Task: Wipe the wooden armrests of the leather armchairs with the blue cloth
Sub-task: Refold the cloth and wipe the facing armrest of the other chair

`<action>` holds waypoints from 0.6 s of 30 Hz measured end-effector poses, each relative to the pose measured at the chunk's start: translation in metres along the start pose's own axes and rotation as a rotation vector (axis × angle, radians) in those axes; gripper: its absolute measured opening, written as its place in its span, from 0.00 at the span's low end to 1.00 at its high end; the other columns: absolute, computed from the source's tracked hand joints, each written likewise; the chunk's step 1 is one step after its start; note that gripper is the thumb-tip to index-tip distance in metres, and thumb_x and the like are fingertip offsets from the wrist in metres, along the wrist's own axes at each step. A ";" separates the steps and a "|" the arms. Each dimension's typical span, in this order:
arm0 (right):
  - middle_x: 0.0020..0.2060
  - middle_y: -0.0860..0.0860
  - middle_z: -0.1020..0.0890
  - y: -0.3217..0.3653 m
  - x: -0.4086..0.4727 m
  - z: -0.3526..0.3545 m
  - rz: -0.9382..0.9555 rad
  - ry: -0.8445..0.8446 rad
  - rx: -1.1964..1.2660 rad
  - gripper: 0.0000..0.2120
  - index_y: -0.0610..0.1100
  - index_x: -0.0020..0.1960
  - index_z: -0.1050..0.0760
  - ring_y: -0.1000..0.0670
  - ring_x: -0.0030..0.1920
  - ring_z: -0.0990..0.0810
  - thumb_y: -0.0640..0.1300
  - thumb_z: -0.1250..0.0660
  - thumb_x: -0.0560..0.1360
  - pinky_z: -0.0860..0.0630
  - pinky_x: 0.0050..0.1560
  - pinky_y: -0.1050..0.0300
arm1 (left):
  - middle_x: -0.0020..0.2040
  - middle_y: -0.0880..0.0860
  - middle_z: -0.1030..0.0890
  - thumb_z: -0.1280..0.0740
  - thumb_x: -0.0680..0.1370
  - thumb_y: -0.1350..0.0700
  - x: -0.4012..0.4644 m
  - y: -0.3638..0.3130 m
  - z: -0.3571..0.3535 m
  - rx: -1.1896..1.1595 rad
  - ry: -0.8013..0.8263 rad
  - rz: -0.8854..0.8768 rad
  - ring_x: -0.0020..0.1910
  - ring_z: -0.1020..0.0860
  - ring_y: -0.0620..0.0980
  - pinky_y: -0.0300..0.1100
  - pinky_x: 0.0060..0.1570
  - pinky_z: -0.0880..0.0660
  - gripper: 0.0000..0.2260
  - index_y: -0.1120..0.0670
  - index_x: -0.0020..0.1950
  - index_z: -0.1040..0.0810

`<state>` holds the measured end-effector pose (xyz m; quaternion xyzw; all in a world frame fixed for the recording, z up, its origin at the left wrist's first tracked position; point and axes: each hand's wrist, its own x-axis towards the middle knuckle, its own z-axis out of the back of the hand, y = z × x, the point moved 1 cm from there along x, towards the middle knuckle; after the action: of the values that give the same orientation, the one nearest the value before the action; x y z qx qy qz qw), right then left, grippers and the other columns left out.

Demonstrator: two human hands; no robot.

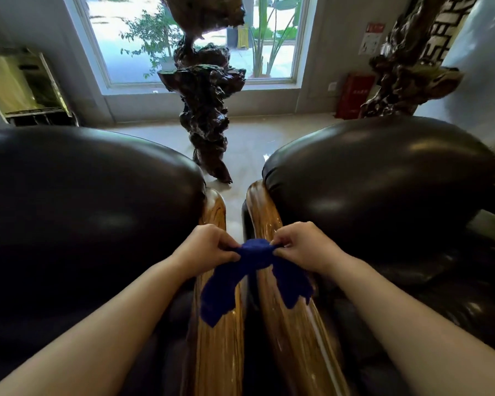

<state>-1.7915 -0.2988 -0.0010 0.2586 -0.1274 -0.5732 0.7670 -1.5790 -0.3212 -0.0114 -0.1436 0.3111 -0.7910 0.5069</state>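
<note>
Two dark leather armchairs, the left armchair (77, 207) and the right armchair (383, 178), side by side, backs toward the far window (200, 38). Between them two glossy wooden armrests, the left armrest (217, 347) and the right armrest (292, 332), running near to far with only a narrow gap. Beyond, on the floor (249, 147), a tall gnarled root carving (205, 110).

Above the gap, the blue cloth (255, 270), stretched and bunched, loose ends drooping onto both armrests. Left hand (209, 247) pinching one end, right hand (300, 247) pinching the other, fingers curled tight on the fabric.

Likely still arranging the cloth, no wiping begun. Risks from here: a pinch grip slipping and dropping the cloth into the gap, awkward to fish out; a bunched wad touching only a thin strip of wood and leaving streaks; trailing ends dragging over the leather; far rounded tips by the chair backs missed through short reach.
</note>
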 end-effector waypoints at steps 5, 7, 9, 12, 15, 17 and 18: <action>0.36 0.55 0.21 -0.014 -0.053 0.037 0.126 -0.070 -0.047 0.06 0.46 0.46 0.18 0.56 0.38 0.23 0.41 0.30 0.70 0.33 0.37 0.71 | 0.36 0.40 0.19 0.27 0.69 0.56 -0.036 -0.070 -0.013 0.043 -0.129 0.007 0.37 0.22 0.31 0.23 0.37 0.29 0.08 0.48 0.46 0.16; 0.35 0.56 0.21 -0.022 -0.081 0.047 0.170 -0.075 -0.061 0.05 0.46 0.46 0.18 0.59 0.36 0.24 0.41 0.29 0.70 0.35 0.35 0.76 | 0.36 0.39 0.20 0.27 0.70 0.56 -0.056 -0.097 -0.026 0.055 -0.146 0.022 0.37 0.23 0.30 0.23 0.36 0.30 0.08 0.48 0.48 0.17; 0.33 0.59 0.22 -0.028 -0.108 0.052 0.197 -0.060 -0.051 0.05 0.47 0.46 0.18 0.61 0.35 0.24 0.42 0.30 0.70 0.33 0.34 0.78 | 0.37 0.41 0.19 0.28 0.70 0.57 -0.074 -0.120 -0.041 0.069 -0.167 0.043 0.36 0.23 0.32 0.22 0.37 0.31 0.08 0.50 0.49 0.17; 0.37 0.54 0.19 -0.038 -0.142 0.055 0.211 -0.022 -0.036 0.05 0.46 0.46 0.18 0.58 0.38 0.22 0.43 0.30 0.70 0.28 0.41 0.68 | 0.38 0.43 0.19 0.29 0.71 0.57 -0.096 -0.144 -0.064 0.087 -0.188 0.058 0.37 0.24 0.32 0.21 0.37 0.32 0.08 0.52 0.49 0.16; 0.38 0.52 0.18 -0.050 -0.169 0.049 0.204 -0.005 -0.024 0.05 0.46 0.45 0.18 0.55 0.40 0.21 0.43 0.29 0.70 0.27 0.42 0.64 | 0.35 0.36 0.22 0.30 0.72 0.57 -0.112 -0.156 -0.086 0.094 -0.172 0.069 0.35 0.24 0.28 0.22 0.37 0.31 0.07 0.51 0.49 0.16; 0.38 0.53 0.18 -0.059 -0.188 0.039 0.176 0.030 -0.004 0.04 0.46 0.45 0.19 0.56 0.41 0.20 0.43 0.29 0.70 0.26 0.40 0.64 | 0.34 0.35 0.23 0.30 0.72 0.56 -0.123 -0.160 -0.106 0.078 -0.155 0.080 0.36 0.24 0.26 0.23 0.35 0.31 0.06 0.51 0.48 0.17; 0.39 0.52 0.18 -0.064 -0.198 0.033 0.167 0.046 -0.002 0.04 0.46 0.45 0.19 0.55 0.41 0.20 0.43 0.29 0.70 0.24 0.41 0.63 | 0.34 0.35 0.23 0.30 0.72 0.56 -0.129 -0.161 -0.116 0.076 -0.142 0.081 0.37 0.24 0.26 0.23 0.35 0.31 0.06 0.50 0.48 0.17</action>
<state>-1.9211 -0.1337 0.0113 0.2595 -0.1303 -0.5011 0.8152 -1.6994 -0.1188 0.0138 -0.1670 0.2496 -0.7689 0.5644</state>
